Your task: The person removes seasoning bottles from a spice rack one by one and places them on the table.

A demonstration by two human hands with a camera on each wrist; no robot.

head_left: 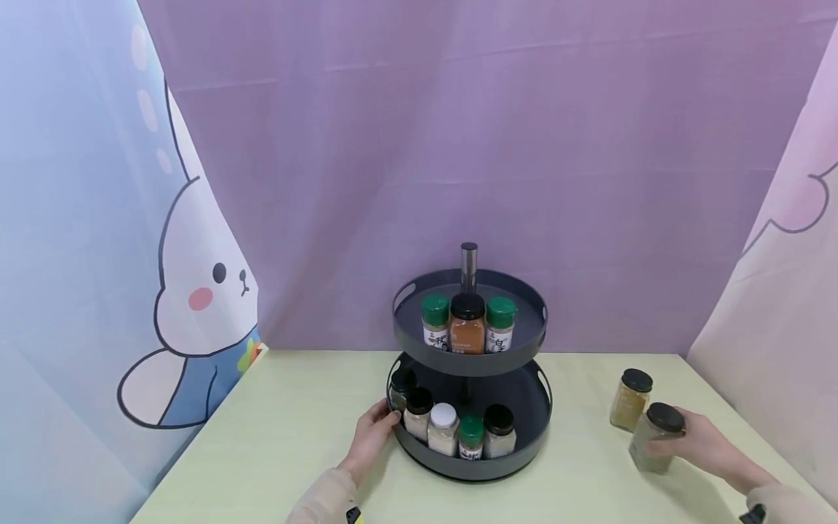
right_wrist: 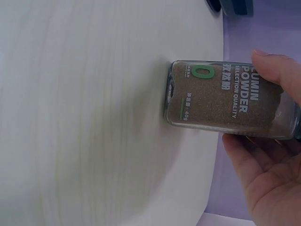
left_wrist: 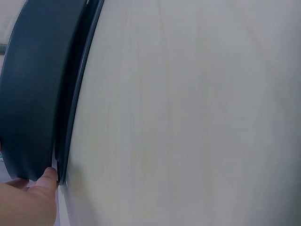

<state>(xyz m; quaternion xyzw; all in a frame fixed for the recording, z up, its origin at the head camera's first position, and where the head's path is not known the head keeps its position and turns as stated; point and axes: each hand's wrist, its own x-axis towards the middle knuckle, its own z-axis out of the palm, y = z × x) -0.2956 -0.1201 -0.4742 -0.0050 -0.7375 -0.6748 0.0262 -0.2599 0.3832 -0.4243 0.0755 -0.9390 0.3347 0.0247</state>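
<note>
A dark grey two-tier turntable rack point(head_left: 471, 466) stands on the table, spice jars on both tiers. My left hand point(head_left: 372, 439) grips the lower tier's left edge, thumb and fingertips at its wall point(left_wrist: 35, 84). In my right hand point(head_left: 710, 445) is a black-lidded cumin powder jar point(right_wrist: 216, 96), held between thumb and fingers. Brown powder and a printed label show through its clear side. Its base is close over the table. Just behind it stands another black-lidded jar point(head_left: 630, 400) with yellowish contents.
On the upper tier are two green-lidded jars and a black-lidded orange jar point(head_left: 468, 325) between them. Several jars, one a white-lidded jar point(head_left: 443, 428), line the lower tier's front and left. A purple cloth point(head_left: 327, 182) hangs behind the pale table point(head_left: 294, 407).
</note>
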